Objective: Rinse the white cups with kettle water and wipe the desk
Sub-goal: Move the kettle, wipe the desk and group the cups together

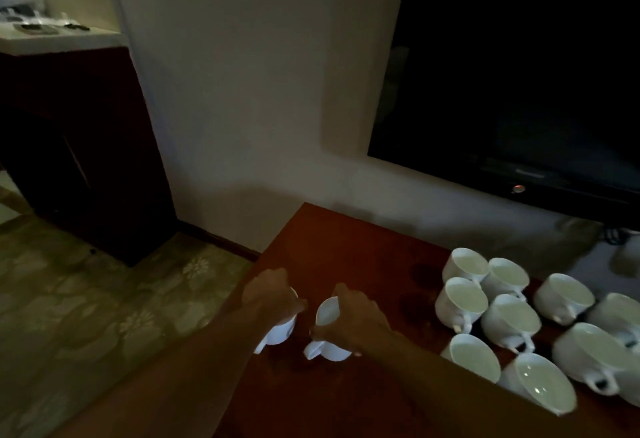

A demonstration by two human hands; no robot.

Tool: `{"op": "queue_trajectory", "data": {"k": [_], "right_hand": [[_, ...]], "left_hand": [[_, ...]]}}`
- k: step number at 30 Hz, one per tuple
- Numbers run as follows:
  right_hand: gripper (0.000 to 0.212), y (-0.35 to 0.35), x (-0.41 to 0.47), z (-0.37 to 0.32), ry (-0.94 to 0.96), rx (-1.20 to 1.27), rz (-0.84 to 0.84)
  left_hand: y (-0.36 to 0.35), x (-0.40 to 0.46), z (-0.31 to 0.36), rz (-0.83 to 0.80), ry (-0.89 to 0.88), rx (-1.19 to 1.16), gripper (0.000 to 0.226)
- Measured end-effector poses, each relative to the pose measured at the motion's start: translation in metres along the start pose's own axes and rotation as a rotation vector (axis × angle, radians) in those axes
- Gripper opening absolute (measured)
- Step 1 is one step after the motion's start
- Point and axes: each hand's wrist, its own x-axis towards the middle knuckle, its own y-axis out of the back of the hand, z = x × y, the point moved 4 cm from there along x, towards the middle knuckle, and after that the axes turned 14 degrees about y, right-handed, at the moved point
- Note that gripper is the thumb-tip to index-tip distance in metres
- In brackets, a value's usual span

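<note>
On the left end of the reddish-brown desk [332, 240] I hold two white cups. My left hand [272, 294] grips the rim of one cup [282, 328] at the desk's left edge. My right hand [353, 316] grips the rim of a second cup [329, 333] just to the right, its handle pointing toward me. Several more white cups [509, 320] stand upright in a cluster on the right part of the desk. No kettle or cloth shows in this view.
A dark television [519, 91] hangs on the wall above the desk's far right. A dark wooden cabinet [79, 147] with a pale counter stands at the left. Patterned carpet [104, 316] lies beside the desk's left edge.
</note>
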Motion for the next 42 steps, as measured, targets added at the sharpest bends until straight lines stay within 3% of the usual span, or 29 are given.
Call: {"op": "queue_trajectory", "data": {"k": [3, 6, 15, 28, 36, 42], "right_hand": [[0.098, 0.031, -0.017, 0.015, -0.006, 0.031, 0.025], [0.085, 0.063, -0.042, 0.040, 0.007, 0.036, 0.068], [0.074, 0.125, -0.137, 0.143, -0.091, -0.017, 0.180], [0.081, 0.189, -0.278, 0.308, -0.306, 0.017, 0.217], [0.084, 0.175, -0.320, 0.394, -0.356, 0.047, 0.170], [0.084, 0.148, -0.309, 0.423, -0.337, 0.096, 0.098]], "left_hand": [[0.009, -0.016, 0.032, -0.006, -0.040, 0.018, 0.056], [0.019, -0.040, 0.075, 0.040, -0.095, 0.048, 0.053], [0.008, -0.135, 0.212, -0.011, -0.263, 0.067, 0.061], [-0.064, -0.268, 0.388, -0.077, -0.436, 0.046, 0.060], [-0.154, -0.309, 0.434, -0.185, -0.488, 0.063, 0.052], [-0.199, -0.311, 0.432, -0.190, -0.416, 0.007, 0.066]]}}
